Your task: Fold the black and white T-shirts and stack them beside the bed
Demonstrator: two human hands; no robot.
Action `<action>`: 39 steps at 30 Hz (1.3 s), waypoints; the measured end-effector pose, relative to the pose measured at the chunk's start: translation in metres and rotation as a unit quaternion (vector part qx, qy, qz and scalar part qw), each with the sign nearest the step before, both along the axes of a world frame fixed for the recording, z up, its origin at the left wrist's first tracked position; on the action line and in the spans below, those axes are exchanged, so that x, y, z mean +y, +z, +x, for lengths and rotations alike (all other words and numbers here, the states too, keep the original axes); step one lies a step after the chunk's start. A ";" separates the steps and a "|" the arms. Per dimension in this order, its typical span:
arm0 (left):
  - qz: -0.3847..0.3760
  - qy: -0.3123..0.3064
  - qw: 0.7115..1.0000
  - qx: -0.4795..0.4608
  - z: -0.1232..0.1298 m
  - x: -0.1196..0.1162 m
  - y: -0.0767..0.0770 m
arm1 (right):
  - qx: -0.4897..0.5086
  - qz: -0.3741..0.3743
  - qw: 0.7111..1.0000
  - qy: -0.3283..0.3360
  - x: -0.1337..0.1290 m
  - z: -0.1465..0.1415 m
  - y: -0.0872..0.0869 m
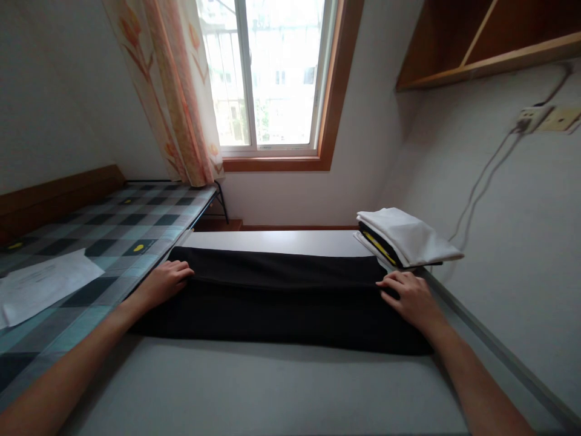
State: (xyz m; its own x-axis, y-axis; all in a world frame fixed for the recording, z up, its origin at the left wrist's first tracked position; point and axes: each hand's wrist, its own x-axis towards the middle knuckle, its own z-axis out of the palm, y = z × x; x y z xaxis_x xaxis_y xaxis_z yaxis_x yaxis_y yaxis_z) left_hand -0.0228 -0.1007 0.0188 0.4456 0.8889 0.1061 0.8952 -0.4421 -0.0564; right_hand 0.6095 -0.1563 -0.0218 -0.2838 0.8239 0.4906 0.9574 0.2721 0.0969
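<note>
A black garment (276,312), its exact kind not clear, lies across the white table in a long folded strip with a crease along its length. My left hand (166,281) is at its left end, with the fingers curled onto the cloth along the crease. At the opposite end my right hand (408,298) grips the crease's edge between thumb and fingers. Both hands are closed, and the fingertips are partly hidden against the dark cloth. Just beyond my right hand sits a stack of folded clothes (403,233), white on top with black and yellow layers below.
The white table (290,387) meets the wall on the right. On the left stands a bed with a checked mattress (149,215), where a sheet of paper (49,284) lies. A window, a curtain (177,91), a wall shelf (490,66) and a plugged-in cable (481,175) surround the table.
</note>
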 end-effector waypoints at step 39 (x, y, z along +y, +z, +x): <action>-0.046 0.018 0.996 -0.078 0.150 0.044 -0.047 | 0.059 -0.264 0.963 0.012 0.063 -0.149 -0.003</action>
